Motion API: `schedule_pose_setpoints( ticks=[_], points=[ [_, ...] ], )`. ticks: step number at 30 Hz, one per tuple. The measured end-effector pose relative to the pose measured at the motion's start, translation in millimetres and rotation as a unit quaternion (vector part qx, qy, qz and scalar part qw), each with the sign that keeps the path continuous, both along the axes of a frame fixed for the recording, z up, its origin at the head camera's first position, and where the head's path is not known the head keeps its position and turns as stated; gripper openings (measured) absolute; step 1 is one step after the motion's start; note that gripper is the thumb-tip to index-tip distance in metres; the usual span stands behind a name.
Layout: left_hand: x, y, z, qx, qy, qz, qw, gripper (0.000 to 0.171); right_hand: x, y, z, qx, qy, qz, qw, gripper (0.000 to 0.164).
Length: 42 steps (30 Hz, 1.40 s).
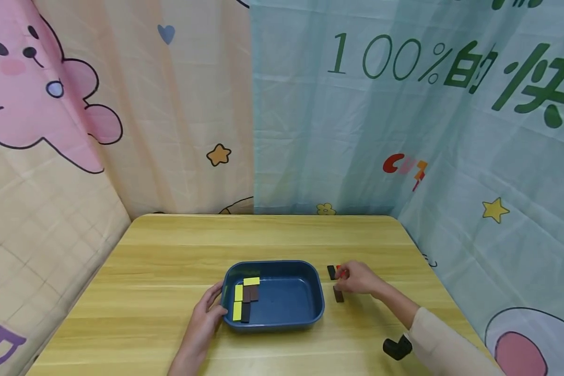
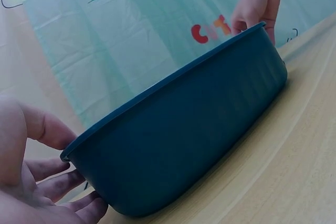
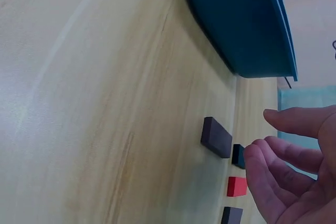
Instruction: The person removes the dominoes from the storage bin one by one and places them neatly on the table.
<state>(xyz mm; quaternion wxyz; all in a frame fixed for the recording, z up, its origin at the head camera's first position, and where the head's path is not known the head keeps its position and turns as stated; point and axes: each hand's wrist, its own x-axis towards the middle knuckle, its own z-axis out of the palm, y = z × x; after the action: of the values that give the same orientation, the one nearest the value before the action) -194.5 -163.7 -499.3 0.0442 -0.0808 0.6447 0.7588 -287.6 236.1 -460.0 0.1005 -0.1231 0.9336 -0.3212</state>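
Observation:
A blue plastic tray stands on the table, with yellow tiles, brown tiles and a black tile laid together in its left part. My left hand holds the tray's left end, thumb at the rim and fingers against the outer wall. To the tray's right, my right hand hovers by several loose tiles, thumb and fingers apart with nothing between them. Nearest its fingers in the right wrist view are a dark brown tile, a black tile, a red tile and another dark tile.
The wooden table extends around the tray. Printed curtains hang behind and beside it. A black object is at the right sleeve; its kind cannot be made out.

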Motion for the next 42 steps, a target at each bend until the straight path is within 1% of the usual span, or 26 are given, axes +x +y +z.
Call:
schedule_pose_setpoints(
  ticks=[2, 4, 8, 12, 14, 17, 20, 24, 28, 33, 36, 42],
  points=[
    [-0.2, -0.3, -0.2, -0.003, 0.002, 0.001, 1.0, 0.071, -2.1, -0.4, 2.7, 0.004, 0.009, 0.023, 1.0, 0.021],
    [-0.1, -0.4, -0.4, -0.007, 0.002, 0.002, 1.0, 0.071, -3.8, -1.4, 6.3, 0.004, 0.008, 0.039, 0.999, 0.021],
    [-0.3, -0.3, -1.0, -0.008, -0.004, 0.0, 1.0, 0.072, -6.6, -5.2, 14.7, 0.0, 0.018, 0.058, 0.998, 0.024],
    [-0.8, -0.1, -0.5, -0.005, -0.006, 0.0, 1.0, 0.072, -8.7, -12.1, 22.4, -0.014, 0.014, 0.076, 0.997, 0.028],
    [-0.9, -0.3, 0.3, -0.003, -0.008, 0.0, 1.0, 0.072, -9.7, -16.9, 25.5, -0.019, 0.009, 0.089, 0.996, 0.028],
    [-0.8, -0.3, 0.9, -0.005, -0.009, 0.002, 0.9999, 0.072, -12.4, -25.0, 29.0, -0.02, 0.013, 0.107, 0.994, 0.027],
    [-0.4, -0.3, 1.6, -0.011, -0.011, 0.002, 0.9999, 0.072, -16.0, -35.3, 32.7, -0.023, 0.019, 0.115, 0.993, 0.024],
    [-0.3, -0.6, 1.8, -0.014, -0.01, 0.003, 0.9998, 0.073, -21.0, -50.8, 38.7, -0.042, 0.026, 0.129, 0.99, 0.023],
    [-0.9, -1.0, 1.0, -0.013, -0.009, 0.002, 0.9999, 0.073, -24.9, -65.9, 44.4, -0.046, 0.038, 0.155, 0.986, 0.024],
    [-2.6, -1.7, -0.3, -0.006, -0.014, 0.002, 0.9999, 0.073, -29.2, -88.1, 52.4, -0.033, 0.032, 0.194, 0.98, 0.025],
    [-3.4, -2.5, -1.5, -0.003, -0.015, 0.003, 0.9999, 0.073, -31.3, -100.7, 56.4, -0.021, 0.032, 0.228, 0.973, 0.026],
    [-5.9, -2.9, -5.1, 0.002, -0.017, -0.002, 0.9999, 0.074, -35.4, -116.5, 55.4, -0.005, 0.034, 0.282, 0.959, 0.027]
  ],
)
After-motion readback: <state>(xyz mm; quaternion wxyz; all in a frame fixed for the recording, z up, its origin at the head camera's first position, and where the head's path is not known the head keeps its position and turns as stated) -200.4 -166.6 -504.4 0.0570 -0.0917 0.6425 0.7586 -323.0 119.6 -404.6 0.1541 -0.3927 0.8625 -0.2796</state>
